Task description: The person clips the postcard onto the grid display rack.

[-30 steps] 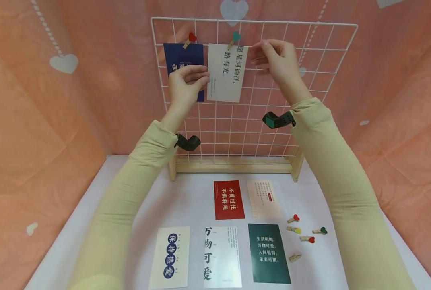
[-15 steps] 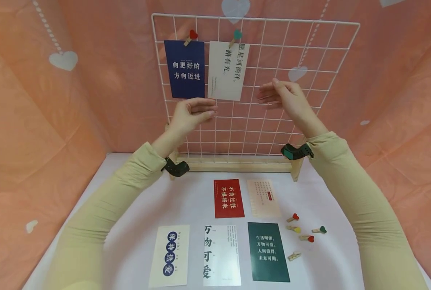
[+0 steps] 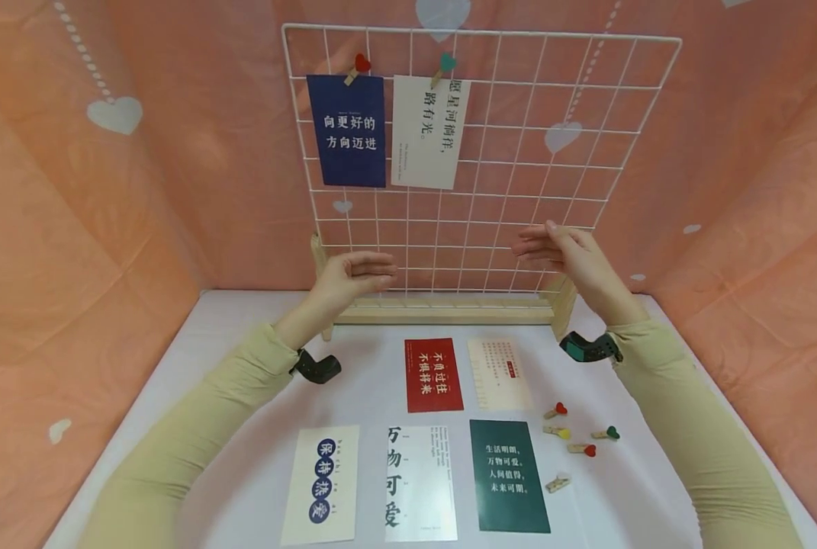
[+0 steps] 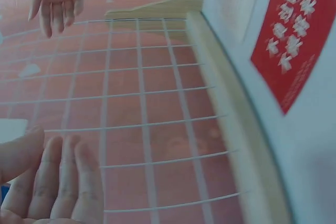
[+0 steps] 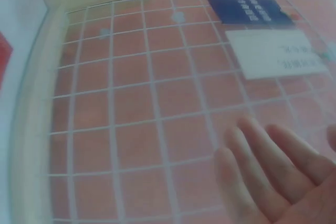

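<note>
There's the blue card (image 3: 347,164) at left, pinned to the wire grid (image 3: 472,194) by a red heart clip (image 3: 358,69), and below it your left hand (image 3: 346,282) hovers, fingers loosely extended side by side! Next along, the white card (image 3: 425,164) hangs from a teal heart clip (image 3: 443,70), then your right hand (image 3: 576,255), fingers relaxed and slightly spread before the grid's lower right

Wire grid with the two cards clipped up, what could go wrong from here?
The blue card hangs from one red-heart clip, so it might pivot or slip. The white card likewise depends on one teal-heart clip. In the head view, the right sleeve looks close to the loose clips and could knock them.
</note>
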`<state>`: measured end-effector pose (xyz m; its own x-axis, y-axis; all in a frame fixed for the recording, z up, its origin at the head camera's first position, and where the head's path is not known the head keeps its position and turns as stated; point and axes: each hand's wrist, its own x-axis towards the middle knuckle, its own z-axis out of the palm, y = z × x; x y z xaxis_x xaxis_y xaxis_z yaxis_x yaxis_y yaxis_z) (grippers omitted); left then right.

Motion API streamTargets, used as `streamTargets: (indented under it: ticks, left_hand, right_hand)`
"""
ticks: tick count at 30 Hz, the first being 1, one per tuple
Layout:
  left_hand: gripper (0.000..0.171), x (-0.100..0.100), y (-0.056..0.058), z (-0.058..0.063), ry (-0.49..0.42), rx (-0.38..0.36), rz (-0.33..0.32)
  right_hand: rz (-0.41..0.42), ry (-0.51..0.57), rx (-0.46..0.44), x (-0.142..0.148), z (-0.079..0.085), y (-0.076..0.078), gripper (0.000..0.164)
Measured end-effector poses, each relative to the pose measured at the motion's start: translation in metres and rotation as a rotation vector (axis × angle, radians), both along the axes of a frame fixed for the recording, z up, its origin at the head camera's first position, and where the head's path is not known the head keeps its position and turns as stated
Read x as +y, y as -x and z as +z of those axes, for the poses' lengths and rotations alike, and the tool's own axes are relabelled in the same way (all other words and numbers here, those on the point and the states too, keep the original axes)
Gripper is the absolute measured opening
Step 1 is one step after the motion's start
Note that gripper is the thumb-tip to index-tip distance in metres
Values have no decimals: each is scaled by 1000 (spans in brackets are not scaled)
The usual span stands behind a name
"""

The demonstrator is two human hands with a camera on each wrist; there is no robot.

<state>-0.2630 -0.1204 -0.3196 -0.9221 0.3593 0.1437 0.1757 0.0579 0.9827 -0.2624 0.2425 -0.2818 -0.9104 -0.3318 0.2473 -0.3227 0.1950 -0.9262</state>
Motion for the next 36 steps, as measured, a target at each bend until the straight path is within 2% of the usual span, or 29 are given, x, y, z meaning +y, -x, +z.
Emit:
streamTargets:
  ticks: [6,10,14,16,22,27,31,36]
  left_hand:
    - [39,-4,-2,-39,23,-74,-43]
    - [39,-7,-3,-63,66,-75,-79]
    - [43,-9,-7,-79,85,-73,-106]
    - [45,-9,-9,-84,86,-73,-108]
    - [50,-6,-9,-98,76,-146,-103]
    - [56,-4,-10,-109,121,-202,-107]
    - [59,-3,-12,-111,153,-203,-89]
    - [59,-3,-10,-113,182,-184,-85]
  right_hand:
    - [-2,-6,-70,20,-38,-16,54]
    - [6,-22,-126,31,-60,-24,53]
    - [12,-36,-151,40,-78,-32,52]
    - [5,-45,-158,43,-85,-36,52]
    - [-17,-82,-187,49,-100,-43,51]
    - [-15,-122,-211,54,-111,-49,50]
    - [-35,-179,-234,61,-117,-56,50]
    - [-41,-181,-254,70,-124,-63,52]
